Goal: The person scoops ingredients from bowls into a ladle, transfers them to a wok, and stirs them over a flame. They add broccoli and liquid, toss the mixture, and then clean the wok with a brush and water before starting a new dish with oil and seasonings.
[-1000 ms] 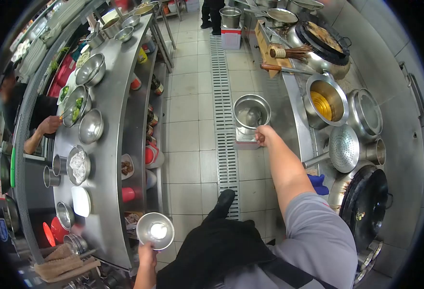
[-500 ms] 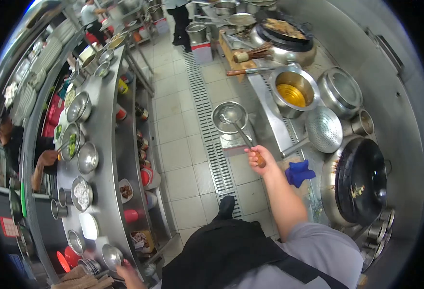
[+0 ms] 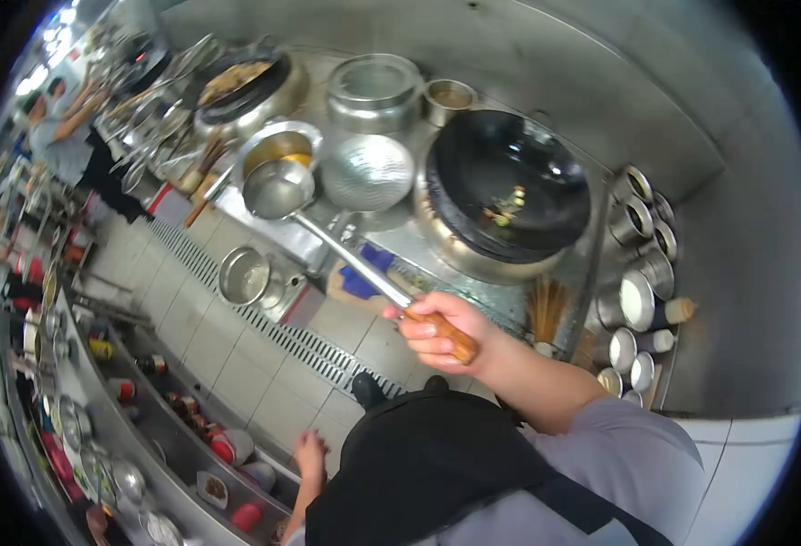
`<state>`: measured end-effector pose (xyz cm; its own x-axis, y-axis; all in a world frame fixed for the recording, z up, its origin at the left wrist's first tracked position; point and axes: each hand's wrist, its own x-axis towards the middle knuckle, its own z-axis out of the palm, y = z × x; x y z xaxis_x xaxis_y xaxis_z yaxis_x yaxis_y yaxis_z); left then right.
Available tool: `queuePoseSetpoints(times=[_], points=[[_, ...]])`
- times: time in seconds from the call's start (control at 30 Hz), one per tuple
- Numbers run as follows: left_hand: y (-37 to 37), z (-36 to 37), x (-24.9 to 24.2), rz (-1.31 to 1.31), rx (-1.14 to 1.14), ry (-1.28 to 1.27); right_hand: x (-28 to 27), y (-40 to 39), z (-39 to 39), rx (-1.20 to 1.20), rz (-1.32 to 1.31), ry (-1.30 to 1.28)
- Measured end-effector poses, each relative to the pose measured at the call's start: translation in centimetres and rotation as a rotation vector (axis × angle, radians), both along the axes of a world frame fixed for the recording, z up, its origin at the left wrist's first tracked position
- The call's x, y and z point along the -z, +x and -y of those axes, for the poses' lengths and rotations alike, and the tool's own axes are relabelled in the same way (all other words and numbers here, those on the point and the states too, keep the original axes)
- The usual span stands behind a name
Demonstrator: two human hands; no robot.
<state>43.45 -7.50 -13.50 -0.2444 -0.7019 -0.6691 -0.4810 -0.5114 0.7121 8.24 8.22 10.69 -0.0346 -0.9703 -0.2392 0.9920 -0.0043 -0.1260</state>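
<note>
A metal ladle [image 3: 278, 189] with a wooden handle is gripped in my right hand [image 3: 444, 329]. Its bowl hangs over the near rim of a steel pot [image 3: 312, 136] with yellow liquid in it. My left hand [image 3: 310, 452] is low beside my apron, over the floor, with nothing in it that I can see and its fingers slightly bent and apart. Beyond my right hand a black wok [image 3: 546, 205] holds a few small pale and greenish pieces. Between pot and wok lies a perforated strainer [image 3: 367, 173].
A lidded pot [image 3: 375, 91], a blue cloth [image 3: 367, 270] and a bamboo brush [image 3: 546, 309] are on the stove. Seasoning containers [image 3: 637, 300] line its right end. A pot [image 3: 245, 276] stands low by the floor drain. Another person [image 3: 64, 146] stands at the upper left.
The view has turned right towards the stove. The ladle has moved from over the low pot to the pot with yellow liquid. My left hand has left the metal bowl on the shelf.
</note>
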Motion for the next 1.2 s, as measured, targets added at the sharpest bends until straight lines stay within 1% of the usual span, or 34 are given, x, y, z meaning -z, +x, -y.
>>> queuePoseSetpoints(times=[0.03, 0.07, 0.1, 0.13, 0.17, 0.2, 0.23, 0.27, 0.3, 0.33, 0.4, 0.47, 0.5, 0.57, 0.6, 0.7, 0.73, 0.77, 0.8, 0.83, 0.87, 0.93, 0.97, 1.03, 1.07, 1.1, 1.13, 1.17, 1.2], points=[[-4.0, -0.3, 1.9, -0.034, 0.165, 0.035, -1.1, -0.1, -2.4, 0.046, -0.044, 0.007], [-8.4, -1.3, 2.8, -0.011, 0.377, 0.026, -2.3, 0.1, -4.7, 0.071, -0.051, 0.010], [-12.3, -2.4, 5.0, 0.019, 0.770, -0.095, -3.6, 0.3, -7.0, 0.164, -0.145, 0.100], [-16.2, -4.9, 4.5, 0.001, 1.037, -0.362, -4.7, 0.4, -8.7, 0.256, -0.238, 0.193], [-19.4, -7.2, 4.9, -0.009, 1.200, -0.379, -5.7, 0.4, -9.9, 0.283, -0.246, 0.202], [-21.8, -9.4, 6.1, -0.159, 1.358, -0.663, -6.5, 0.3, -11.1, 0.340, -0.392, 0.402], [-23.8, -10.9, 6.6, -0.191, 1.386, -0.656, -6.9, 0.4, -12.1, 0.397, -0.532, 0.613], [-25.9, -12.4, 6.9, -0.038, 1.659, -0.771, -7.0, 0.0, -12.9, 0.432, -0.569, 0.725], [-27.8, -14.2, 7.4, 0.119, 1.917, -0.896, -6.5, -0.4, -13.7, 0.463, -0.577, 0.757], [-29.2, -15.2, 10.1, 0.252, 2.104, -0.680, -5.2, -1.1, -14.7, 0.491, -0.620, 0.845], [-28.4, -16.2, 10.5, 0.260, 2.120, -0.808, -3.6, -1.9, -16.3, 0.537, -0.693, 1.017], [-27.4, -16.4, 14.3, 0.286, 2.082, -0.832, -3.3, -1.7, -17.7, 0.589, -0.673, 1.064], [-27.4, -16.3, 15.3, 0.272, 2.093, -0.832, -3.0, -1.7, -18.5, 0.626, -0.648, 1.082], [-26.5, -16.2, 16.9, 0.259, 2.018, -0.885, -2.7, -1.4, -20.8, 0.673, -0.605, 1.110], [-26.6, -16.4, 16.7, 0.261, 2.040, -0.870, -2.9, -0.9, -21.8, 0.701, -0.590, 1.094], [-29.7, -16.4, 15.9, 0.529, 2.282, -0.351, -4.8, 0.5, -23.1, 0.749, -0.558, 1.078], [-28.7, -17.3, 19.4, 0.692, 2.164, -0.372, -5.6, 1.0, -23.4, 0.795, -0.512, 1.013], [-28.8, -17.1, 17.6, 0.693, 2.160, -0.371, -6.3, 1.5, -23.8, 0.840, -0.469, 0.946], [-29.2, -16.6, 13.1, 0.618, 2.155, -0.336, -7.0, 1.9, -24.0, 0.863, -0.457, 0.926], [-29.5, -15.8, 10.4, 0.548, 2.148, -0.305, -7.4, 2.3, -24.2, 0.863, -0.458, 0.919], [-28.9, -15.0, 10.6, 0.559, 2.144, -0.314, -7.7, 2.7, -24.2, 0.862, -0.465, 0.938], [-26.8, -12.7, 11.7, 0.373, 1.958, -0.349, -7.8, 3.5, -23.9, 0.864, -0.486, 0.971], [-26.5, -11.1, 10.8, 0.386, 1.955, -0.354, -7.7, 3.8, -23.6, 0.863, -0.480, 0.961], [-26.0, -7.3, 8.7, 0.464, 1.801, -0.267, -7.5, 4.1, -23.2, 0.895, -0.467, 0.953], [-24.9, -5.0, 10.4, 0.514, 1.791, -0.331, -7.1, 4.4, -23.4, 0.919, -0.425, 0.865], [-23.8, -2.6, 12.2, 0.563, 1.781, -0.395, -6.8, 4.7, -23.5, 0.917, -0.424, 0.854], [-23.3, -0.6, 11.9, 0.640, 1.754, -0.371, -6.6, 5.1, -23.5, 0.995, -0.341, 0.740], [-22.7, 1.0, 11.2, 0.720, 1.730, -0.346, -6.3, 5.8, -23.6, 1.070, -0.252, 0.626], [-22.6, 2.5, 8.6, 0.742, 1.737, -0.310, -5.9, 6.5, -24.0, 1.100, -0.245, 0.585]])
